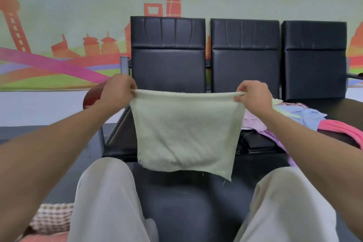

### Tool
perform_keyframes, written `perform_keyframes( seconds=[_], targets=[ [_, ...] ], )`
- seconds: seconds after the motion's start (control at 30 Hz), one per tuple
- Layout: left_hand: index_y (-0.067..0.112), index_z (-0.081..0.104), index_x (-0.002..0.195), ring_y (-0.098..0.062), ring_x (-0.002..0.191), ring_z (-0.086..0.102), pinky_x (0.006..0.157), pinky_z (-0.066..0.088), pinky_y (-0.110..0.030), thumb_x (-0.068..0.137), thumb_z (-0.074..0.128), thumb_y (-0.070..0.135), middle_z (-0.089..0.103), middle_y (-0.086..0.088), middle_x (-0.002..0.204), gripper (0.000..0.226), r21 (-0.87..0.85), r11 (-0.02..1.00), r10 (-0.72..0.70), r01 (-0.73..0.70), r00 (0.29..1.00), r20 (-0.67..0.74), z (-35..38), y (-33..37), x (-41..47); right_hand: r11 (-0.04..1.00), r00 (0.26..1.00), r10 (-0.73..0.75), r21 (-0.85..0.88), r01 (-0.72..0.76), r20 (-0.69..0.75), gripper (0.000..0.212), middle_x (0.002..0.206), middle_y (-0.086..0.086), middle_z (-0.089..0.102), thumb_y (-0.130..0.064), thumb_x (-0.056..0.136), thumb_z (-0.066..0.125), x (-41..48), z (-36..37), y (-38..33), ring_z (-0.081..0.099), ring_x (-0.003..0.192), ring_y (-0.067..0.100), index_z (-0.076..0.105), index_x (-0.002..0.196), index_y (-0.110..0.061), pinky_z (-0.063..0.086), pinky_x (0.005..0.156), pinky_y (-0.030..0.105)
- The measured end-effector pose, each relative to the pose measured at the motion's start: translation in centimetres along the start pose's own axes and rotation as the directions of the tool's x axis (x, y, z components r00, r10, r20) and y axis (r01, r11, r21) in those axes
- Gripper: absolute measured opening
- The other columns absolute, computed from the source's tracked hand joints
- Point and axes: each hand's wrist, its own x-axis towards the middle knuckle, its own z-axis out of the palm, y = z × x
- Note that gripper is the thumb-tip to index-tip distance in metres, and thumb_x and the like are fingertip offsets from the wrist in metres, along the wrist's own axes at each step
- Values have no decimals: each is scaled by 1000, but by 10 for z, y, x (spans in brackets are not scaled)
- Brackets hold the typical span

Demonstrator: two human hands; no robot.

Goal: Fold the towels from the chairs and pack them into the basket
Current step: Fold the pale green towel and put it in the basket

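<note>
Left hand [117, 89] and right hand [253, 94] each pinch a top corner of the pale green terry towel [184, 133], hung before the black padded chairs [169, 53]. Risk: its slanted bottom edge could skew the fold.

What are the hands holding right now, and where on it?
Both hold one pale green towel by its top corners: left hand pinches the left corner, right hand the right; it hangs stretched between them.

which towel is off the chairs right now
The pale green towel: the left hand and right hand pinch its top corners and it hangs spread between them. The pink towel, blue towel and lilac towel lie heaped on the chair seat.
</note>
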Motion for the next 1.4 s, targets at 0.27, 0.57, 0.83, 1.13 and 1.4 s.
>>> perform_keyframes(
  seconds=[0.27, 0.57, 0.83, 1.13, 1.4],
  targets=[
    [3, 71, 90, -31, 70, 53, 63, 41, -34, 92, 59, 7, 55, -8, 72, 13, 2, 996, -84, 84, 988, 133, 23, -13, -3, 1000, 984, 10, -26, -6, 176, 15, 98, 7, 71, -17, 89, 65, 13, 17, 15, 61, 93, 28, 74, 100, -20, 52, 75, 35],
    [2, 61, 80, -30, 51, 69, 50, 59, -32, 97, 52, 4, 60, -20, 84, 19, -564, 648, -410, 512, 858, 309, 76, -29, 13, 982, 988, 111, 143, -126, 107, 7, 71, 7, 68, -15, 79, 77, 31, 53, 20, 67, 66, 21, 71, 76, -15, 57, 66, 35],
    [7, 65, 79, -31, 65, 69, 81, 59, -41, 91, 61, 8, 66, -15, 81, 12, -714, 383, -613, 586, 740, 278, 163, -52, 59, 958, 984, 142, 237, -164, 106, 13, 73, 7, 72, -7, 82, 62, 87, 140, 26, 69, 77, 21, 75, 81, -9, 55, 75, 30],
    [12, 64, 93, -24, 83, 70, 87, 54, -39, 91, 50, 13, 68, -1, 76, 14, -532, 563, -563, 633, 765, 314, 272, -81, 99, 937, 949, 237, 209, -280, 208, 22, 83, 6, 73, -5, 80, 53, 136, 268, 53, 64, 89, 24, 73, 83, -14, 50, 79, 28],
    [15, 33, 149, -19, 137, 37, 110, 27, -27, 92, 50, 6, 35, -1, 152, 60, -432, 717, -404, 547, 831, 382, 316, -88, 124, 941, 898, 260, 115, -318, 354, 47, 127, 1, 60, -11, 85, 47, 158, 324, 67, 53, 118, 26, 56, 129, -23, 45, 97, 36]
  ],
)
